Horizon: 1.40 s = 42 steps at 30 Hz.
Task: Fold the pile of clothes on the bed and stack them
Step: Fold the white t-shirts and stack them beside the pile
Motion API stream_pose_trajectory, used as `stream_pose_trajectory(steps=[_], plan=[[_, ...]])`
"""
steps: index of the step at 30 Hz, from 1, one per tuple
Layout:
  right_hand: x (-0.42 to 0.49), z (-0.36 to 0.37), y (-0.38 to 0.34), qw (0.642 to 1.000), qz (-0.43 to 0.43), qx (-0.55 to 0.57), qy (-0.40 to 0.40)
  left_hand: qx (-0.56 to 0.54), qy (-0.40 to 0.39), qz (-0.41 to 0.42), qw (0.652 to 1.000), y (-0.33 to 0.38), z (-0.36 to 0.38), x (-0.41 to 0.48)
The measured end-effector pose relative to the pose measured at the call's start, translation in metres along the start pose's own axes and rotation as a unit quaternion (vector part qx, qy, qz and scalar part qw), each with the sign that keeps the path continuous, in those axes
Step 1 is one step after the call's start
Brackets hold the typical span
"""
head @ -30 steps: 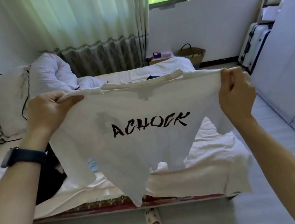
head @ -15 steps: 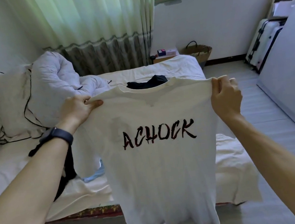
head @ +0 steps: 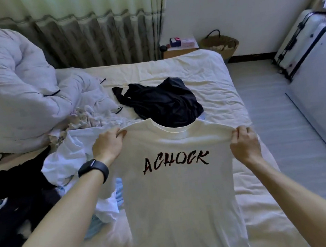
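A white T-shirt (head: 183, 198) printed "ACHOCK" hangs spread out in front of me over the bed (head: 209, 73). My left hand (head: 107, 145) pinches its left shoulder and my right hand (head: 243, 144) pinches its right shoulder. A crumpled black garment (head: 161, 101) lies on the sheet just beyond the shirt's collar. To the left is a heap of unfolded clothes: white and pale blue pieces (head: 71, 164) and dark ones (head: 15, 205). The shirt's hem runs out of view at the bottom.
A bunched white duvet (head: 12, 89) fills the bed's far left. Behind the bed are a curtain (head: 90, 30), a small bedside stand (head: 180, 48) and a woven basket (head: 220, 45). A suitcase (head: 299, 46) and a white cabinet (head: 323, 93) stand on the right beside grey floor.
The shirt has come down and forward over the bed, hanging full length, and my hands have moved closer together. My view has tilted down, so the black garment behind the collar now shows.
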State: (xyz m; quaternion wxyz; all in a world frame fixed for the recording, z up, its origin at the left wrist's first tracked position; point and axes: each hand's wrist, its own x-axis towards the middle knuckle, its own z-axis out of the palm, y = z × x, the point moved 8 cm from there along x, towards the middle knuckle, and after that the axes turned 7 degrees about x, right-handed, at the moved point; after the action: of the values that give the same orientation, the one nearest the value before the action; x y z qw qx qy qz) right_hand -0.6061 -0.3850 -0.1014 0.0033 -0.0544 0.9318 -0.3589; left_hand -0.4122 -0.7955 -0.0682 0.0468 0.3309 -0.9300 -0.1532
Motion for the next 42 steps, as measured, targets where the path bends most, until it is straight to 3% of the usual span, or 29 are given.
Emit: stream_pose_trajectory(steps=[9,14,17,22,24,27,29,31,36,38,42], plan=[[0.037,0.143,0.091,0.994,0.063,-0.027,-0.089,-0.026,-0.099,-0.034,0.994,-0.038,0.185,0.039],[0.077,0.184,0.103,0.999,0.021,0.012,-0.035,-0.021,-0.107,-0.033,0.994,-0.052,0.230,0.067],[0.112,0.205,0.109,0.997,0.047,0.060,0.000,-0.009,-0.078,-0.007,0.997,-0.052,0.239,0.104],[0.177,0.238,0.102,0.992,0.016,0.101,0.067,0.077,-0.044,0.049,0.995,-0.056,0.239,0.199],[0.195,0.269,0.112,0.997,0.023,0.070,0.020,0.135,-0.083,0.031,0.987,-0.063,0.255,0.232],[0.186,0.328,0.132,0.985,0.042,0.008,-0.170,0.207,-0.127,-0.027,0.970,-0.068,0.289,0.247],[0.162,0.344,0.146,0.973,0.020,-0.070,-0.220,0.230,-0.103,-0.009,0.968,-0.053,0.308,0.231],[0.124,0.343,0.158,0.963,-0.019,-0.151,-0.224,0.223,-0.065,0.061,0.971,-0.031,0.328,0.190],[-0.026,0.307,0.197,0.948,-0.033,-0.199,-0.246,0.185,-0.095,0.191,0.959,-0.015,0.384,0.010],[-0.087,0.286,0.229,0.932,0.021,-0.234,-0.275,0.146,-0.129,0.155,0.969,-0.030,0.394,-0.066],[-0.182,0.225,0.277,0.919,0.139,-0.246,-0.275,0.105,-0.218,-0.024,0.970,-0.083,0.392,-0.199]])
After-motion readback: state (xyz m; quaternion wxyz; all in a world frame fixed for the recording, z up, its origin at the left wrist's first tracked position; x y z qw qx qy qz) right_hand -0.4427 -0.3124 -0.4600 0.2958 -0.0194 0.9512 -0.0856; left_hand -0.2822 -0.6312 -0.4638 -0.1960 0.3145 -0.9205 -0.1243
